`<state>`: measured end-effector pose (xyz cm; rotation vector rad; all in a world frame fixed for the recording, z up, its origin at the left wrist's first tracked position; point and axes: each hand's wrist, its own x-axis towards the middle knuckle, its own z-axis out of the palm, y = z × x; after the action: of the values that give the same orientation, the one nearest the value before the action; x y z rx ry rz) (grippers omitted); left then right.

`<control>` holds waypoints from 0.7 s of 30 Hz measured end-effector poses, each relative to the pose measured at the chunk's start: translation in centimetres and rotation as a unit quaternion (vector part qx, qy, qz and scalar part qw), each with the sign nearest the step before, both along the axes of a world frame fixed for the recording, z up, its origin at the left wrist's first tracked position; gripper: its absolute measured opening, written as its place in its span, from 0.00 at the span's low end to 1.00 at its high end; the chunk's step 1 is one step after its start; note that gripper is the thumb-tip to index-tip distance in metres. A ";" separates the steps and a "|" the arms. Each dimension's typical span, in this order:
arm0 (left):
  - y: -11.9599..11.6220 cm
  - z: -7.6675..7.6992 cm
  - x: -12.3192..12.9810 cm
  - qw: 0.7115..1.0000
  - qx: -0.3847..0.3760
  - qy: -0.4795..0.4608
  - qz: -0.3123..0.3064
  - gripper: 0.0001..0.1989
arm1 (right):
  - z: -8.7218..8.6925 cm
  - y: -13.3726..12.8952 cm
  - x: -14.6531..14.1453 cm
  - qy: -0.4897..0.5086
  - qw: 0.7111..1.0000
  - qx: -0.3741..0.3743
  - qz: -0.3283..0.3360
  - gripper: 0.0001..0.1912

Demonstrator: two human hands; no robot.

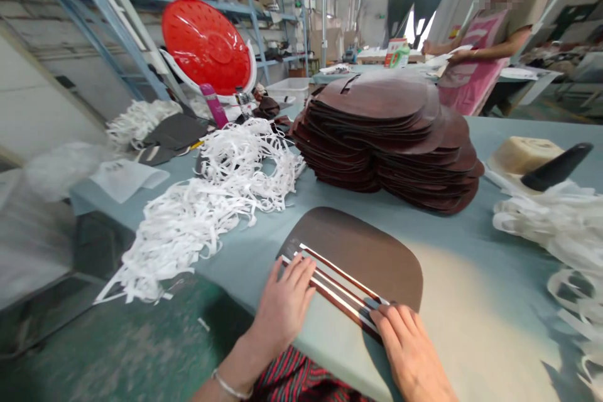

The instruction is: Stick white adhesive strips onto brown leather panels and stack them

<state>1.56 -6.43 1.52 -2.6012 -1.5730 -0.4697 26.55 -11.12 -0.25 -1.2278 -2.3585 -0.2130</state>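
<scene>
A dark brown leather-like panel (362, 245) with rounded corners lies on the table in front of me. Near its front edge, white strips (346, 295) run side by side along reddish-brown bands, with a long slot between them. My left hand (286, 301) rests on the left end of the strips, its fingers stretched out and lying flat. At the right end, the fingers of my right hand (409, 342) lie close together over the strips and the panel edge. The undersides of both hands' fingertips are hidden.
Behind the panel stands a tall stack of brown panels (386, 138). A heap of white strips (207, 213) spreads leftward; more white strips (541, 220) lie right, near a black-handled tool (558, 166) and a tape roll (525, 154). A person in a pink apron (475, 63) stands behind.
</scene>
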 end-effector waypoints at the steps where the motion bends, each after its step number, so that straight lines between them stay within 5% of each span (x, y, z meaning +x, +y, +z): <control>1: 0.5 0.0 -1.2 1.000 0.005 0.011 0.013 0.21 | 0.1 0.0 0.0 0.001 1.000 0.004 0.005 0.17; 5: 1.2 -0.2 -2.8 0.999 0.024 0.022 0.042 0.23 | 1.1 0.1 0.1 -0.002 1.000 -0.025 0.002 0.17; 9: 0.5 0.0 -0.5 0.998 0.041 0.003 0.057 0.21 | 2.4 0.0 0.3 0.006 0.993 -0.103 -0.053 0.15; 12: -0.6 0.5 2.7 0.999 0.022 -0.005 -0.026 0.22 | 2.9 -0.1 0.1 -0.023 0.993 -0.093 -0.073 0.17; 16: -1.8 0.6 5.6 0.993 -0.019 0.000 -0.116 0.26 | 2.7 -0.5 -0.3 -0.095 0.988 -0.109 -0.051 0.34; 21: 0.3 0.3 2.6 0.999 -0.012 0.032 -0.028 0.23 | 1.7 -1.0 0.4 -0.104 0.985 -0.112 -0.074 0.33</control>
<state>4.16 -6.18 1.82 -2.6558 -1.4985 -0.3710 26.95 -12.13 1.49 -1.5588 -2.5239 -0.1334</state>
